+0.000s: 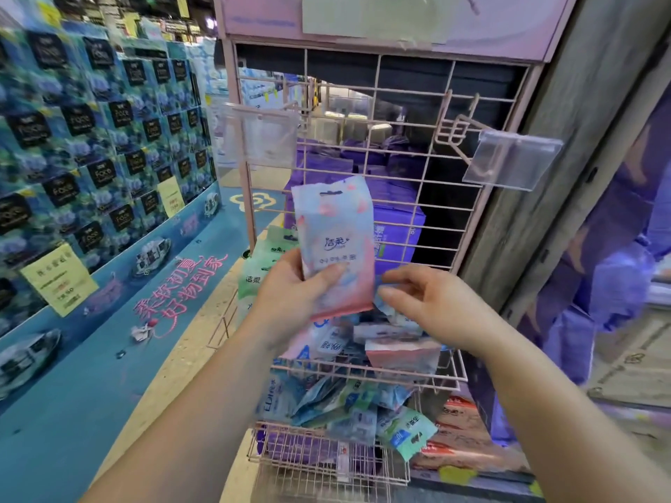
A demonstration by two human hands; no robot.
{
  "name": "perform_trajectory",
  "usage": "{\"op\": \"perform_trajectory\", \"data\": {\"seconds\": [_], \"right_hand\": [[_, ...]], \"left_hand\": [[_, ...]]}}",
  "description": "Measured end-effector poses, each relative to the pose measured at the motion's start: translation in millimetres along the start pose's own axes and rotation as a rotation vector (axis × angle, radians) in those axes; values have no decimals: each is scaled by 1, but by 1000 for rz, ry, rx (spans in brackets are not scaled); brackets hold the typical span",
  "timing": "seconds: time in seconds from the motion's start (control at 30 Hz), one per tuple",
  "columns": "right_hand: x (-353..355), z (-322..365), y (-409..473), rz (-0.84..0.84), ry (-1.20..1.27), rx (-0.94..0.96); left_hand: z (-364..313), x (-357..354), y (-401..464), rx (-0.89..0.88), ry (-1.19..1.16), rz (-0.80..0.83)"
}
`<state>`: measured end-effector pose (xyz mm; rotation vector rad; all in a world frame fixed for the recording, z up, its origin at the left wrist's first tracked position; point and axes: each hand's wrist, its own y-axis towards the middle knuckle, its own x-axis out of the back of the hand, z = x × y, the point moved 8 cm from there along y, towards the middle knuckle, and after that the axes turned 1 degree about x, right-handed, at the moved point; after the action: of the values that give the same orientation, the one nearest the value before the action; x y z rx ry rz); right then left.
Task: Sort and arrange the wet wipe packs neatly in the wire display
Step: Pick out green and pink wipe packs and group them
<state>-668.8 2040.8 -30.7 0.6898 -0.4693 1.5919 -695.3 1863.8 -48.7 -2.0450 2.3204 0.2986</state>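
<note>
Left hand [290, 285] grips a pink-and-blue wet wipe pack [336, 248] upright above the upper basket [363, 370] of the wire display [454, 147], hang-hole up, seemingly for lining up. Right hand [425, 299] pinches another pack [390, 310] from the jumbled heap below.

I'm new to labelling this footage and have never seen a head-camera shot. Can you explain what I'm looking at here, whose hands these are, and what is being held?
This is one picture from a camera worn on a person's head, looking forward and down, so both arms reach in from below. There is no machine. The left hand grips a pink and blue wet wipe pack, held upright. The right hand reaches beside it, fingers curled at a smaller pack; whether it grips is unclear. In front stands a pink wire display with loose packs jumbled in its upper basket and lower basket.
</note>
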Motion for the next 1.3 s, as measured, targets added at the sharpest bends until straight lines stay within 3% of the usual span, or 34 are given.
{"op": "perform_trajectory", "data": {"seconds": [0.1, 0.17, 0.23, 0.47, 0.67, 0.77, 0.9, 1.0, 1.07, 1.13, 1.17, 1.23, 1.3], "right_hand": [[5, -12, -10, 146, -434, -69], [-2, -15, -10, 187, -526, -75], [-3, -10, -4, 121, -543, -22], [52, 31, 2, -249, -67, 208], [56, 37, 24, -470, 9, 199], [56, 44, 26, -608, 79, 195], [47, 58, 25, -720, 103, 207], [58, 44, 19, -615, 219, 130], [59, 23, 5, -293, 172, 24], [35, -4, -22, 110, -145, -59], [21, -17, -34, 221, -302, -60], [6, -32, -40, 169, -366, -9], [12, -36, -36, -13, -198, 21]], "left_hand": [[2, 17, 7, -4, -21, -39], [2, 18, 10, -18, -25, -34], [1, 13, 12, -38, 9, -16], [-4, 4, 19, -81, 107, 44], [-13, -7, 12, -41, 201, 65], [-10, -27, 1, -19, 205, 176], [2, -31, 4, 27, 96, 143], [1, -18, 9, 40, 44, 120], [1, -4, 12, 42, -19, 97], [0, 6, 13, 31, -68, 87], [0, 9, 14, 24, -76, 92], [0, 9, 15, 12, -71, 101], [-1, 8, 15, 6, -39, 87]]}}
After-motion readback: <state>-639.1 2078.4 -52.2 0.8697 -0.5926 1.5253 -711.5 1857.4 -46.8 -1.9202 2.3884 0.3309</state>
